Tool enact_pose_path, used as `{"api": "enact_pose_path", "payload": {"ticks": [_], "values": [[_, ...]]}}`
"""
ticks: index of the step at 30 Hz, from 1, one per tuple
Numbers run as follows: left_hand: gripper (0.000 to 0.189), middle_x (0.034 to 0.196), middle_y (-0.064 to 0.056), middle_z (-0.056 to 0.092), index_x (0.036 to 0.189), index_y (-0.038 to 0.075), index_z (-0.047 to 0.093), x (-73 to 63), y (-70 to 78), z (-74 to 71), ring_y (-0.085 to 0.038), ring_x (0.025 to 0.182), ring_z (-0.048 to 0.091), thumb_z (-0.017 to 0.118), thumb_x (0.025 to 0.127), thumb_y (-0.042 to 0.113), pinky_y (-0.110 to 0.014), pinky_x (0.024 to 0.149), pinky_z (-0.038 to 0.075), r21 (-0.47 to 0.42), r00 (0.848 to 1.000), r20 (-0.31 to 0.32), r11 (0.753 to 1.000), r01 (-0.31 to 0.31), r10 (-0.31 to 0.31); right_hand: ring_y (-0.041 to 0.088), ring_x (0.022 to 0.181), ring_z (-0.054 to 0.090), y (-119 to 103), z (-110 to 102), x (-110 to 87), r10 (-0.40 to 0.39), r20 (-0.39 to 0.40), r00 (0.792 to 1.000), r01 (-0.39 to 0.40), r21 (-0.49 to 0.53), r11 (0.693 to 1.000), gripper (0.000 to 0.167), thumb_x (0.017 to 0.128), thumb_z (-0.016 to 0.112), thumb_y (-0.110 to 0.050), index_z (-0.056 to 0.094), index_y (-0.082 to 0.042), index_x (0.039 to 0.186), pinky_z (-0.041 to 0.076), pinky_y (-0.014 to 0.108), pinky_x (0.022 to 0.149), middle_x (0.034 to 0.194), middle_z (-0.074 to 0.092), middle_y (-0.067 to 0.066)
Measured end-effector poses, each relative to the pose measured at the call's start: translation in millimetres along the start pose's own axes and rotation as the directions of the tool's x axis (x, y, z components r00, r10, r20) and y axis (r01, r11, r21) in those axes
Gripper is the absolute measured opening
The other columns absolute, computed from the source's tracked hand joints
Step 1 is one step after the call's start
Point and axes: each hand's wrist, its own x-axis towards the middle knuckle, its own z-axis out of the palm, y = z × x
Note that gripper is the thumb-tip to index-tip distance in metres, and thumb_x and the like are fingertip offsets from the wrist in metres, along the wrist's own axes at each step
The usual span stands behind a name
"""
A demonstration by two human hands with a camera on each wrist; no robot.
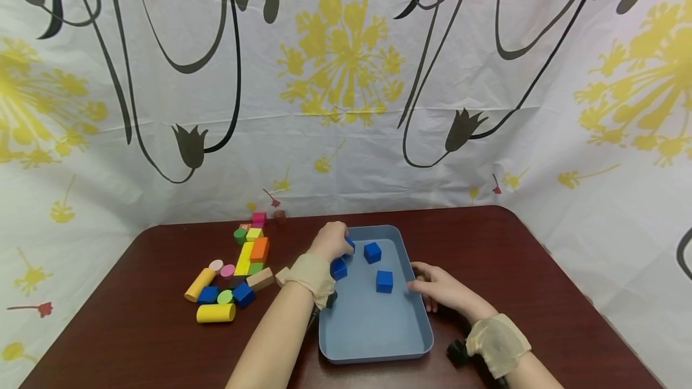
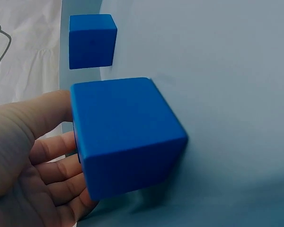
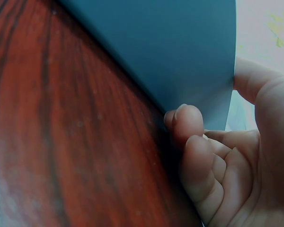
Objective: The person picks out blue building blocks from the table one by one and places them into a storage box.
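My left hand [image 1: 331, 241] reaches over the far left side of a blue-grey tray [image 1: 373, 332]. It grips a blue cube [image 1: 349, 247] between thumb and fingers. A second blue cube [image 1: 338, 269] sits just below that hand; this nearer cube [image 2: 128, 127] fills the middle of the left wrist view and hides most of the held one. Two more blue cubes, one farther back [image 1: 372, 252] and one nearer [image 1: 384, 281], lie inside the tray. My right hand [image 1: 440, 286] holds the tray's right wall, thumb at the rim and fingers curled outside, as the right wrist view shows.
Left of the tray lies a group of coloured blocks, among them a yellow cylinder [image 1: 215, 313], an orange block [image 1: 259, 249], a blue block [image 1: 243, 295] and a plain wooden block [image 1: 261, 279]. A patterned curtain [image 1: 346, 161] hangs behind the dark wooden table [image 1: 513, 269].
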Motion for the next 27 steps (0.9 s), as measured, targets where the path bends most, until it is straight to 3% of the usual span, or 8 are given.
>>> {"api": "enact_pose_path", "payload": {"ticks": [4, 9, 14, 21, 27], "values": [[0.021, 0.075, -0.005, 0.051, 0.080, 0.006, 0.060, -2.3, 0.9, -1.4, -0.020, 0.067, 0.049, 0.079, 0.076, 0.012, -0.032, 0.060, 0.042, 0.010, 1.000, 0.006, 1.000, 0.002, -0.002, 0.024, 0.045, 0.053, 1, 1, 0.3, -0.001, 0.001, 1.000, 0.001, 0.005, 1.000, 0.064, 0.093, 0.060, -0.023, 0.032, 0.009, 0.141, 0.050, 0.042, 0.046, 0.059, 0.053, 0.009], [0.025, 0.083, -0.005, 0.057, 0.092, 0.003, 0.064, -4.5, 0.6, -3.4, -0.020, 0.072, 0.052, 0.080, 0.076, 0.014, -0.035, 0.068, 0.049, 0.015, 1.000, 0.006, 1.000, -0.003, 0.003, 0.025, 0.044, 0.053, 1, 1, 0.5, -0.014, 0.008, 1.000, 0.014, 0.008, 1.000, 0.065, 0.093, 0.060, -0.024, 0.032, 0.009, 0.141, 0.049, 0.042, 0.045, 0.059, 0.053, 0.009], [0.023, 0.078, -0.006, 0.056, 0.089, 0.002, 0.064, -6.4, 2.2, -8.5, -0.020, 0.068, 0.052, 0.078, 0.077, 0.016, -0.035, 0.064, 0.048, 0.013, 1.000, 0.003, 1.000, -0.018, 0.018, 0.024, 0.044, 0.053, -1, 0, 0.5, -0.010, 0.014, 1.000, 0.010, 0.020, 1.000, 0.065, 0.093, 0.061, -0.024, 0.032, 0.009, 0.141, 0.049, 0.041, 0.045, 0.060, 0.054, 0.010], [0.032, 0.097, -0.010, 0.064, 0.104, -0.001, 0.066, -5.1, 6.4, -16.8, -0.020, 0.077, 0.057, 0.077, 0.080, 0.017, -0.039, 0.078, 0.051, 0.029, 0.999, -0.003, 0.999, -0.032, 0.032, 0.026, 0.045, 0.054, 0, 0, 1.3, -0.005, 0.004, 1.000, 0.005, 0.000, 1.000, 0.065, 0.093, 0.061, -0.025, 0.033, 0.009, 0.141, 0.050, 0.041, 0.045, 0.060, 0.054, 0.009], [0.035, 0.105, -0.013, 0.064, 0.109, -0.001, 0.065, -10.9, 9.1, -26.1, -0.025, 0.089, 0.061, 0.075, 0.082, 0.019, -0.041, 0.082, 0.050, 0.004, 0.999, -0.004, 0.999, -0.040, 0.040, 0.025, 0.045, 0.054, 2, 0, 1.7, -0.007, 0.002, 1.000, 0.007, -0.001, 1.000, 0.064, 0.093, 0.061, -0.024, 0.034, 0.009, 0.141, 0.050, 0.042, 0.045, 0.060, 0.054, 0.009]]}}
